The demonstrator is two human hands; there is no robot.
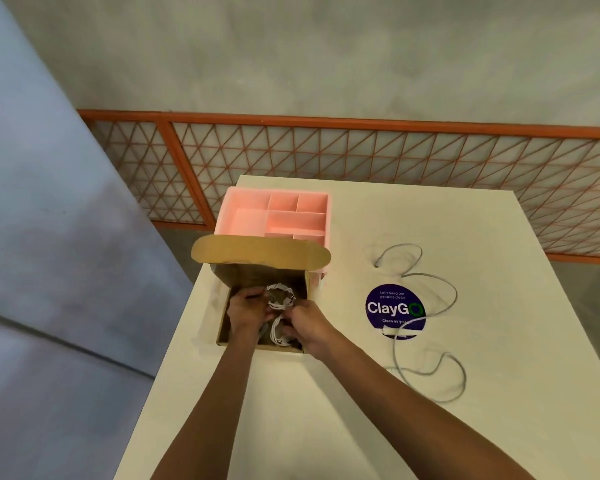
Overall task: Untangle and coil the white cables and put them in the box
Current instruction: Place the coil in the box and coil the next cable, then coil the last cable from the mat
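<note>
An open brown cardboard box (222, 332) stands on the white table, its lid flap folded back. Both my hands are inside it. My left hand (245, 311) and my right hand (307, 323) hold a coiled white cable (280, 295) between them, over the box's far half. A second coiled white cable (278, 336) lies in the box's near half, partly hidden by my fingers. To the right, a long loose white cable (445, 292) snakes in open loops across the table, over the sticker.
A pink divided organiser tray (238, 221) stands just behind the box. A round blue "ClayGo" sticker (394, 308) is on the table (361, 427) right of the box. An orange lattice railing (361, 150) runs beyond the table's far edge; the floor drops away at left.
</note>
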